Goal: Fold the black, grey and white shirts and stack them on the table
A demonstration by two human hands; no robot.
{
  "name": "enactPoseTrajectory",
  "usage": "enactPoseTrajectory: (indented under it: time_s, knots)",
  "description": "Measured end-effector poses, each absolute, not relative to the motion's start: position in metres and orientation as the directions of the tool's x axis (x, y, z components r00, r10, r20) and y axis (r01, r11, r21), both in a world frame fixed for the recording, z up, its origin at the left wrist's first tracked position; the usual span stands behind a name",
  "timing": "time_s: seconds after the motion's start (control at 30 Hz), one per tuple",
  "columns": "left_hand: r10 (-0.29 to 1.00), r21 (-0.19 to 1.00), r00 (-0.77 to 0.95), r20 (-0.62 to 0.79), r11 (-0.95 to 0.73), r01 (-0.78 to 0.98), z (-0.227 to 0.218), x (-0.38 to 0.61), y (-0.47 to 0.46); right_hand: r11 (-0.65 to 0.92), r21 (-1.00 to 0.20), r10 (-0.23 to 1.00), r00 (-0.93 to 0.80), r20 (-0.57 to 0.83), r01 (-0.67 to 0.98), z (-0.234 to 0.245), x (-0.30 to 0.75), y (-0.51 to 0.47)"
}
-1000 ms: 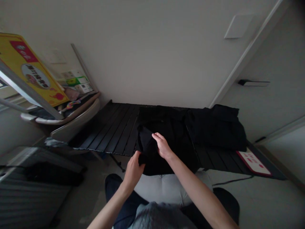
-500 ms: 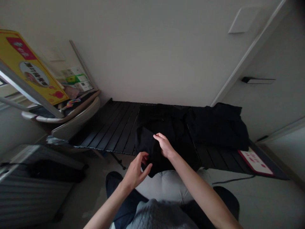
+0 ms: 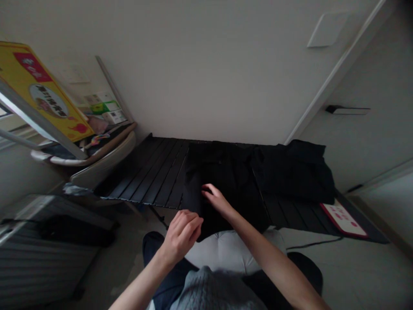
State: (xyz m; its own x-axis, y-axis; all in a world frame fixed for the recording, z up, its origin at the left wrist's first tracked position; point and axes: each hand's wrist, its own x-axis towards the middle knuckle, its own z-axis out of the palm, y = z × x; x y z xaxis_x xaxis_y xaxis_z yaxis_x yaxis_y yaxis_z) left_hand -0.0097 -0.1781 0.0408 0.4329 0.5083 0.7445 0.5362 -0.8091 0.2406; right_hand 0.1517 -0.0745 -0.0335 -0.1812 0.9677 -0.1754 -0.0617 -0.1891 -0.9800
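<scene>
Bare left hand (image 3: 181, 238), fingers loosely curled, is hovering just off the near edge of a folded black cloth garment (image 3: 230, 172), pinching nothing visible; bare right hand (image 3: 217, 200), fingers extended, is resting on its top layer. Garment is lying on a black slatted bench (image 3: 151, 176), beside a bunched dark garment (image 3: 297, 172).

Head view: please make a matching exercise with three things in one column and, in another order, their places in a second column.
1. Bare right hand
2. Bare left hand
3. Flat yellow printed sign

A. Far left, above a pale chair
B. On a black cloth garment
C. At that garment's near edge

Pairs: 1-B; 2-C; 3-A
</scene>
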Motion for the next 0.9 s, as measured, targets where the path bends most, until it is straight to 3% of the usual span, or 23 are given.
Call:
enactPoseTrajectory:
  time_s: [0.1, 0.27, 0.43, 0.6, 0.73, 0.9]
  knots:
    - [0.525, 0.302, 0.587, 0.616, -0.846, 0.440, 0.042, -0.004, -0.176, -0.293, -0.951, 0.931, -0.256, -0.260, -0.100, -0.040, 0.149, -0.075]
    - [0.566, 0.495, 0.779, 0.272, -0.776, 0.391, 0.036, 0.010, -0.174, -0.336, -0.933, 0.942, -0.017, -0.336, -0.131, -0.041, 0.159, -0.044]
    - [0.553, 0.536, 0.820, 0.152, -0.742, 0.401, 0.025, 0.015, -0.170, -0.165, -0.973, 0.986, 0.054, -0.159, 0.163, -0.043, 0.160, -0.012]
    - [0.572, 0.587, 0.820, 0.014, -0.669, 0.456, 0.007, 0.013, -0.163, 0.045, -0.872, 0.999, -0.006, 0.048, 0.487, -0.052, 0.153, -0.011]
    - [0.675, 0.541, 0.735, 0.061, -0.641, 0.544, 0.003, 0.015, -0.147, 0.095, -0.814, 0.990, 0.032, 0.138, 0.572, -0.050, 0.175, -0.001]
    - [0.777, 0.542, 0.591, 0.218, -0.599, 0.589, 0.006, 0.022, -0.116, 0.002, -0.744, 0.983, 0.134, 0.122, 0.668, -0.041, 0.230, 0.028]
